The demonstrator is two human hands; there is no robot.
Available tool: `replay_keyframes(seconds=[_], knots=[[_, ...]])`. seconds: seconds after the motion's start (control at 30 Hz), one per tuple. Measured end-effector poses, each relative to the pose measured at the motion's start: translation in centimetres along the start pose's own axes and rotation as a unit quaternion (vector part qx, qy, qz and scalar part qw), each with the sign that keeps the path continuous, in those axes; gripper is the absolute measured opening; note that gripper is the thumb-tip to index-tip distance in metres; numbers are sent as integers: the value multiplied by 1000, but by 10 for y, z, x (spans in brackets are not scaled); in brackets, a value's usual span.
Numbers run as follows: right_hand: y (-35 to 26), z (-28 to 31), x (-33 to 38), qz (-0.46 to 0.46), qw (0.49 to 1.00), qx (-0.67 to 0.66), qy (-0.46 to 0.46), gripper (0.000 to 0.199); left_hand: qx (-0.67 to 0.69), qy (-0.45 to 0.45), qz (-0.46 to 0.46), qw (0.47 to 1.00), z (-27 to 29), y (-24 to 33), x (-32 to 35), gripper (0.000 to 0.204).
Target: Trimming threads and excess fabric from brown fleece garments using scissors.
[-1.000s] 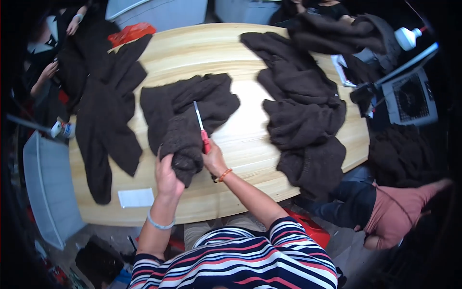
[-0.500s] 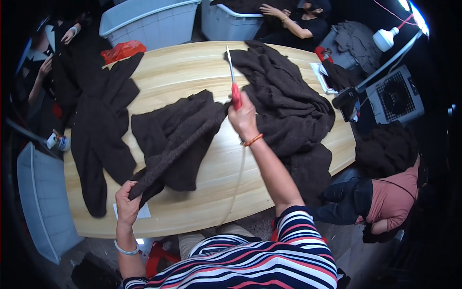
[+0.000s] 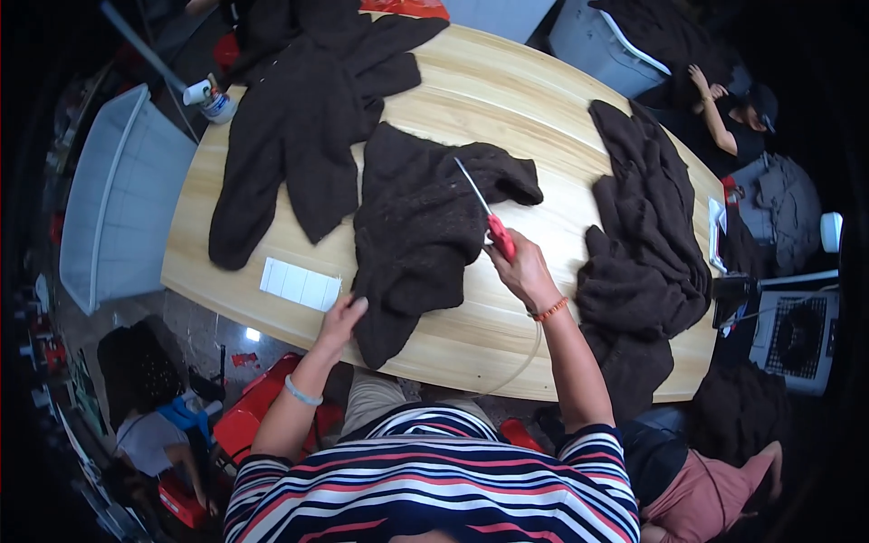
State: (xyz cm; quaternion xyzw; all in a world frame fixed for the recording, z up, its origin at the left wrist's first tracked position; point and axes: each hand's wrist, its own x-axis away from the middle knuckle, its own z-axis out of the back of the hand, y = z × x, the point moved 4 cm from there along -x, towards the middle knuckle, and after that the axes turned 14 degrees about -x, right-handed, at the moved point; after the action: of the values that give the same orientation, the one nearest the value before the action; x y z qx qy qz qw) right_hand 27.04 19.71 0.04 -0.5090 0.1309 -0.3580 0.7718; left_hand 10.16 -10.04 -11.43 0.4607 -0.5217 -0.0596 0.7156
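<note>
A dark brown knitted garment (image 3: 416, 226) lies rumpled on the wooden table in front of me. At its near left edge, my left hand (image 3: 340, 320) pinches the cloth, the thumb on top. My right hand (image 3: 523, 270) is wrapped round a red air blow gun (image 3: 501, 237) with a long slim metal nozzle. The nozzle points up and left, over the garment. From below this hand a pale hose (image 3: 536, 348) hangs down past the table's near edge. A white sheet with ruled lines (image 3: 299, 283) lies just left of my left hand.
More dark garments lie at the left (image 3: 290, 136) and in a heap at the right (image 3: 643, 235) of the table (image 3: 534, 100). Grey bins (image 3: 118, 199) stand around it. A bottle (image 3: 215, 101) is by the left edge. Several people are nearby, one in pink (image 3: 701, 489) at lower right.
The view has shifted, so the table's left side shows more. The garment, stretched up between my hands before, now lies flatter on the table. My left hand still holds its edge.
</note>
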Motion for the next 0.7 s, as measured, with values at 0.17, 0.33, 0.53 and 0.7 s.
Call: replay_keyframes(seconds=[0.17, 0.33, 0.53, 0.7], knots=[[5, 6, 37, -56, 997, 55, -10, 28, 61, 109, -50, 991, -1, 54, -64, 53], [-10, -4, 57, -53, 992, 102, -59, 30, 144, 119, -128, 974, -14, 74, -120, 48], [-21, -28, 87, -8, 972, 170, -164, 31, 73, 110, -238, 962, -64, 75, -89, 17], [-41, -26, 90, -44, 967, 163, -192, 32, 139, 87, -221, 961, -57, 70, -73, 15]])
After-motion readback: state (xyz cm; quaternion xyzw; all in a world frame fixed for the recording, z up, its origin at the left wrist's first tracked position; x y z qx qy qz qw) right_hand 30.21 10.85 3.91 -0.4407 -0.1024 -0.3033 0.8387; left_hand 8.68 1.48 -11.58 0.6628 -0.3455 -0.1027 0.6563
